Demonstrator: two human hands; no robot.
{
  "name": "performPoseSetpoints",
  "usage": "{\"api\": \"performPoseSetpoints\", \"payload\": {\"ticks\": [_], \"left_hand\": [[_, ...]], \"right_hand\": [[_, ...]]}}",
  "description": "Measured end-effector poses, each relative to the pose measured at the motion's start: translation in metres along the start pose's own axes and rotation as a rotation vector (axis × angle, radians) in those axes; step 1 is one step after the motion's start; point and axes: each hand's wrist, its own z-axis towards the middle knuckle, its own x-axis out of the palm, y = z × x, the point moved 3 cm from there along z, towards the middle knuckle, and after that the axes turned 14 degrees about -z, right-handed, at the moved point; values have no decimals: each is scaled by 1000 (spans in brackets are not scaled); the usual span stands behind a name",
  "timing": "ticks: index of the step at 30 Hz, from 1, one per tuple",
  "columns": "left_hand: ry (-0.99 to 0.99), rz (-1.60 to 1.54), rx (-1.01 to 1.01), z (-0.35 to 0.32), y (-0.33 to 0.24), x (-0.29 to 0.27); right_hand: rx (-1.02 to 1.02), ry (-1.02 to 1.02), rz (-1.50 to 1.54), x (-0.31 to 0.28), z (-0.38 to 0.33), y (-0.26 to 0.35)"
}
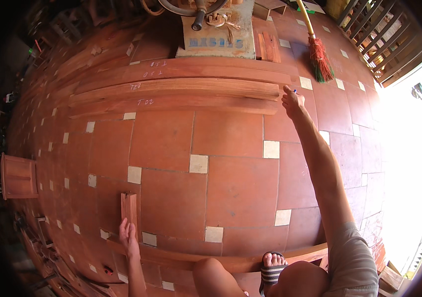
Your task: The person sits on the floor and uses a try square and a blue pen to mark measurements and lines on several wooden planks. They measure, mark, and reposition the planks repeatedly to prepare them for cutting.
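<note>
Several long reddish wooden boards [181,88] lie side by side on the tiled floor, some with white handwritten marks. At their right end is my right hand [294,102], the arm stretched far forward. Its fingers are closed on a thin thing with a blue end [295,91], mostly hidden, perhaps a pen. My left hand [129,238], at the lower left, is against a shorter wooden piece [128,204], its fingers along the side. The piece has a notched far end and points away from me; the hand covers its near part.
A machine with a handwheel [216,37] stands beyond the boards, with short wooden offcuts [269,47] beside it. A red-bristled broom [320,59] is at the far right. Near my sandalled foot [273,270] lies a long beam [186,258]. A brown tub [19,177] stands left.
</note>
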Motion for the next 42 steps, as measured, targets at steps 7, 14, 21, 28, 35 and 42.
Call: {"api": "performPoseSetpoints", "payload": {"ticks": [7,14,21,28,35,42], "left_hand": [[226,555,414,-74,29,25],[393,795,566,-101,62,90],[325,680,574,-99,70,83],[336,682,588,-102,64,91],[270,689,635,-110,64,77],[261,605,668,-108,79,59]], "right_hand": [[-487,-402,-935,45,-75,-17],[-892,-589,-1481,81,-59,17],[-534,-411,-1244,70,-12,13],[-653,-409,-1323,83,-32,16],[-802,-196,-1183,112,-136,-20],[-713,-225,-1232,50,-214,-50]]}}
